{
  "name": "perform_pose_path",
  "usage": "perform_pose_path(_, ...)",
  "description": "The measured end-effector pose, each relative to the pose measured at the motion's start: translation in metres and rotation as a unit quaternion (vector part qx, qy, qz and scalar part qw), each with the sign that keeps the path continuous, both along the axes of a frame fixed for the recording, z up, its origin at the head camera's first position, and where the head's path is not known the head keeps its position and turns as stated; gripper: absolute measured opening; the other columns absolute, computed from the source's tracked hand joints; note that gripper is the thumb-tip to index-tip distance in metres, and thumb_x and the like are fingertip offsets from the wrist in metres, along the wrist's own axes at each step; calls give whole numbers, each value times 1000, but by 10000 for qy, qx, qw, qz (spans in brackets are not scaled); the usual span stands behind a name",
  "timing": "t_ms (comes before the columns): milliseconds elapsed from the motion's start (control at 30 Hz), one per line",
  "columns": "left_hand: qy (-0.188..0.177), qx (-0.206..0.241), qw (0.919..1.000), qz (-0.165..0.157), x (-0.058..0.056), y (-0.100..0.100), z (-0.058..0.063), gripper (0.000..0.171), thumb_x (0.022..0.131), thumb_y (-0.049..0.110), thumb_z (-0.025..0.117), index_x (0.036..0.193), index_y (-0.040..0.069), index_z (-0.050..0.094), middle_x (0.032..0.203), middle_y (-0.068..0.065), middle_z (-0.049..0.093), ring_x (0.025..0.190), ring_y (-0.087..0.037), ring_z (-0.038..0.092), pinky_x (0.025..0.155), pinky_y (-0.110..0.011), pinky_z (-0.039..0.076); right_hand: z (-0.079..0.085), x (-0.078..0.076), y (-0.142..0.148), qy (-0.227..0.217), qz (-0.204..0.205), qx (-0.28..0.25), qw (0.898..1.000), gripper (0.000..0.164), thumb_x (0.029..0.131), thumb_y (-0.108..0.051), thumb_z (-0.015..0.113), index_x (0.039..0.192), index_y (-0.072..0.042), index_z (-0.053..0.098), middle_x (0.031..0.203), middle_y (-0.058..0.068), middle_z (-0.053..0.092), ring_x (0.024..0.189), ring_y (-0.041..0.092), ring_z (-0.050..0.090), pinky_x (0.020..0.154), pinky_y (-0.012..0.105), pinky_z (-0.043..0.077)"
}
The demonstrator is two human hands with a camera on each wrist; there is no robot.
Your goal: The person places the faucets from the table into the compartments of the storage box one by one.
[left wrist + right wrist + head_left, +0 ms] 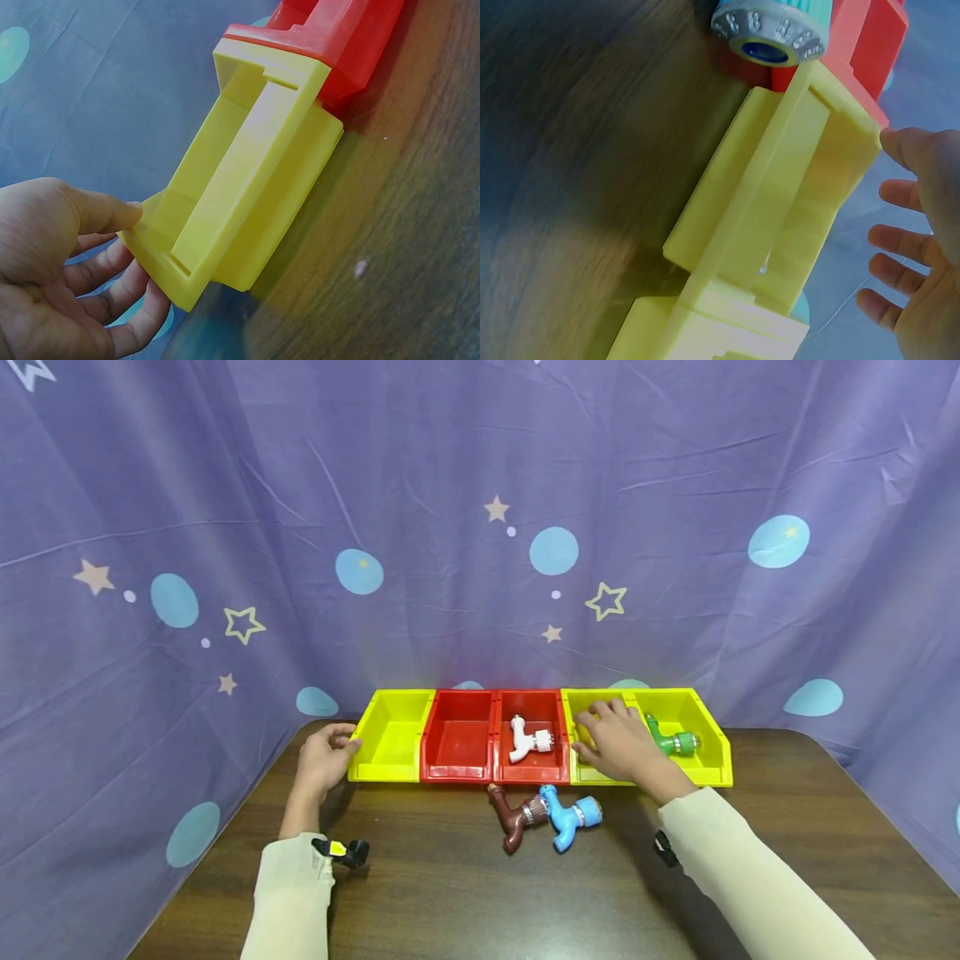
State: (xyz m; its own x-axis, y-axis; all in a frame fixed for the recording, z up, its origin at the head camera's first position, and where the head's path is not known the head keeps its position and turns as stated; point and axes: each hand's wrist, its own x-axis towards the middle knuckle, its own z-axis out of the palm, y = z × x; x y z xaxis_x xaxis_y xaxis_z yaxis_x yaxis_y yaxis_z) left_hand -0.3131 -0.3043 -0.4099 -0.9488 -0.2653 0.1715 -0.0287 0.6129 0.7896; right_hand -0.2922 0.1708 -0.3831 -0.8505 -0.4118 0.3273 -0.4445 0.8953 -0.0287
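Observation:
My left hand pinches the outer side wall of the yellow bin at the left end of the row. In the left wrist view, the thumb lies at its rim, with the fingers behind the wall. My right hand is over another yellow bin, fingers spread and relaxed. In the right wrist view its thumb tip is right at that bin's corner, beside the red bin, and nothing is in the palm. A white faucet lies in a red bin. The rightmost yellow bin holds a green faucet.
A brown faucet and a light blue faucet lie side by side on the wooden table, in front of the bins. Another red bin stands in the row. A purple patterned curtain hangs close behind.

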Motion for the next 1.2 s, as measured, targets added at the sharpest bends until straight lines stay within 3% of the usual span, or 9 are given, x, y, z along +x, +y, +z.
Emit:
perform_pose_path(600, 92, -40, 9999, -99, -1, -2, 0, 34, 99, 14, 66, 130, 0, 64, 112, -17, 62, 100, -29, 58, 73, -26, 51, -5, 15, 41, -97, -328, -654, 9973, 53, 100, -42, 64, 138, -4, 59, 141, 26, 51, 125, 49, 42, 100, 65, 35)
perform_pose_path(1000, 105, -55, 9998, -174, 1, -2, -2, 33, 99, 15, 66, 129, 1, 64, 109, -16, 61, 97, -28, 57, 72, -27, 49, -10, 29, 74, -210, -710, -1485, 9861, 57, 101, -35, 64, 144, 0, 51, 144, 33, 43, 125, 56, 35, 98, 71, 28)
perform_pose_path(1200, 142, -65, 9998, -148, 0, -3, -2, 33, 99, 15, 66, 129, 1, 64, 111, -17, 62, 99, -29, 59, 73, -28, 50, -14, 34, 88, -189, -934, -1803, 9790, 59, 102, -39, 62, 145, -1, 50, 143, 32, 44, 119, 54, 36, 92, 67, 28)
